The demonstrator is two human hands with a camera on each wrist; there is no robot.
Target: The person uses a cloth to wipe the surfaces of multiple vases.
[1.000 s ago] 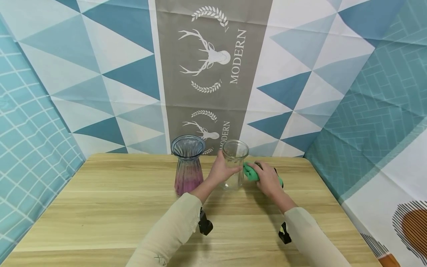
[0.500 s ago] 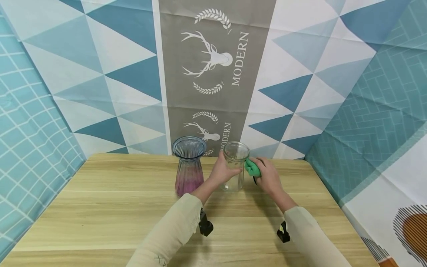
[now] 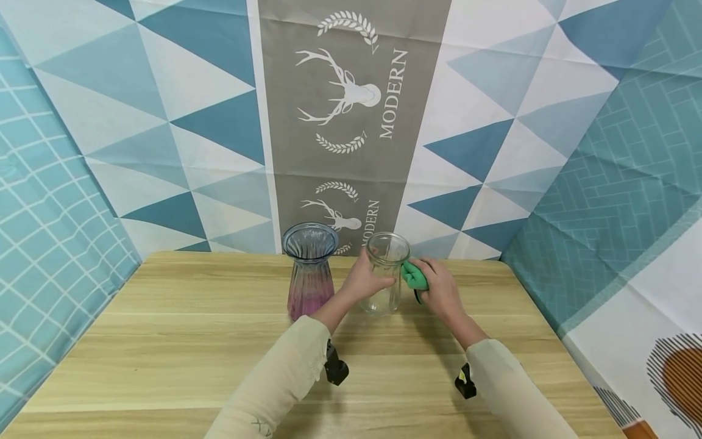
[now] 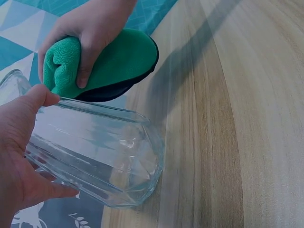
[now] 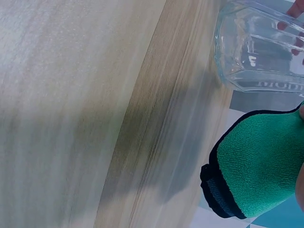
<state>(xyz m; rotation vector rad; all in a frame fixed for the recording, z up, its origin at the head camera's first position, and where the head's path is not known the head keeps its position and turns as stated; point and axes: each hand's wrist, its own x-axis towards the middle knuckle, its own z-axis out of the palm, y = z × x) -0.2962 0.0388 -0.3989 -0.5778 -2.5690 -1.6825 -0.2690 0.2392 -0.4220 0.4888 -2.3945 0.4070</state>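
Observation:
A clear glass vase stands upright on the table in the head view. My left hand grips its upper part from the left, with thumb and fingers on opposite sides. My right hand pinches a folded green cloth with dark edging, close against the vase's right side below the rim. In the left wrist view the bunched end of the cloth is at the vase's upper wall, beside my left thumb. The cloth's free end hangs off the table in the right wrist view.
A ribbed vase, blue at the top and purple at the bottom, stands left of the clear one. Both are near the back edge of the wooden table. A patterned curtain rises behind it. Each wrist carries a black camera.
My right hand has shifted slightly, bringing the cloth up beneath the vase's rim; the cloth end seen right of the hand earlier is now hidden. My left hand keeps its hold.

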